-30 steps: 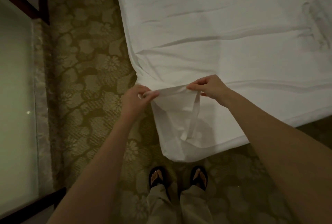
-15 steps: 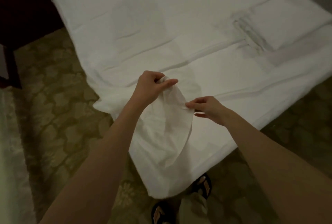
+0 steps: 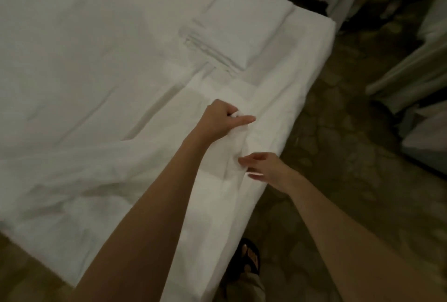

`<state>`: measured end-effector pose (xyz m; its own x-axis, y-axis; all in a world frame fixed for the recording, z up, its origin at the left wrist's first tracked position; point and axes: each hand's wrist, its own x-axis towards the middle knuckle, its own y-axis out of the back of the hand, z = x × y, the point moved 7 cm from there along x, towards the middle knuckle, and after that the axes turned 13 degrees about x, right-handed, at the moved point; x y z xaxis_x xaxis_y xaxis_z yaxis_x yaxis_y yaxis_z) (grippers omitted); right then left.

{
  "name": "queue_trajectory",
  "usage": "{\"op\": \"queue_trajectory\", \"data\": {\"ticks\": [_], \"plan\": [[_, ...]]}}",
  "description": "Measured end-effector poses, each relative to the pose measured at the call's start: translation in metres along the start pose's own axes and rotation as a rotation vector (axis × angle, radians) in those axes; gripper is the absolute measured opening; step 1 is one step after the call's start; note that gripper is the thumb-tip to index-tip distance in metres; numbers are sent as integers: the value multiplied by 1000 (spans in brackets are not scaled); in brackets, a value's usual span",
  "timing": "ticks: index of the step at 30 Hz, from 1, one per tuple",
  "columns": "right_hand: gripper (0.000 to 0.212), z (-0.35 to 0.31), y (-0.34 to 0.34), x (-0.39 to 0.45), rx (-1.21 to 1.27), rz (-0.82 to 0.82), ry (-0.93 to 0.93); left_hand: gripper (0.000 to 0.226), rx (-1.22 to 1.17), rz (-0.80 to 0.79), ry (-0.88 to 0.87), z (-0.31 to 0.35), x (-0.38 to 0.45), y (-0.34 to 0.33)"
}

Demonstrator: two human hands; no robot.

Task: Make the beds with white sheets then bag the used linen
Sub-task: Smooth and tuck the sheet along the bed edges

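A bed (image 3: 314,42) fills most of the view, running from the lower left up to a dark headboard edge at the top. A white sheet (image 3: 84,71) covers it, creased in long folds and rumpled toward the near corner, where it hangs over the side. A patterned carpet (image 3: 338,156) lies to the right of the bed. Near the head of the bed sits a stack of folded white linen (image 3: 242,18) (its layered edges face the person). Pale fabric or furniture at the far right is too dim to identify. The left hand (image 3: 222,120) grips a bunched piece of the sheet in curled fingers, forefinger stretched out, just above the bed's right edge. The right hand (image 3: 266,168) is just below it, fingers loosely extended and touching the hanging fabric; whether it pinches any cloth cannot be told. One sandalled foot (image 3: 250,258) shows beside the bed.
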<state>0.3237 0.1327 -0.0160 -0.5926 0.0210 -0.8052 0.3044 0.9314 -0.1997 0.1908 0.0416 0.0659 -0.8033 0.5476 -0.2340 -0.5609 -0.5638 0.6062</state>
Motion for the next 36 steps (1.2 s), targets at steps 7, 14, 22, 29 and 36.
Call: {"op": "queue_trajectory", "data": {"ticks": [7, 14, 22, 29, 36], "plan": [[12, 41, 5, 20, 57, 251, -9, 34, 118, -114, 148, -72, 6, -26], [16, 36, -21, 8, -175, 925, 411, 41, 15, -107, 186, -132, -34, 22], [33, 64, -88, 35, -37, 706, 136, 48, 20, -257, 143, -165, -53, 15], [32, 14, -93, 24, 430, 617, 367, 82, 139, -449, -100, -126, -50, -8], [22, -20, -68, 45, 634, 644, 457, 29, 104, -232, -27, -132, -1, 25]]}}
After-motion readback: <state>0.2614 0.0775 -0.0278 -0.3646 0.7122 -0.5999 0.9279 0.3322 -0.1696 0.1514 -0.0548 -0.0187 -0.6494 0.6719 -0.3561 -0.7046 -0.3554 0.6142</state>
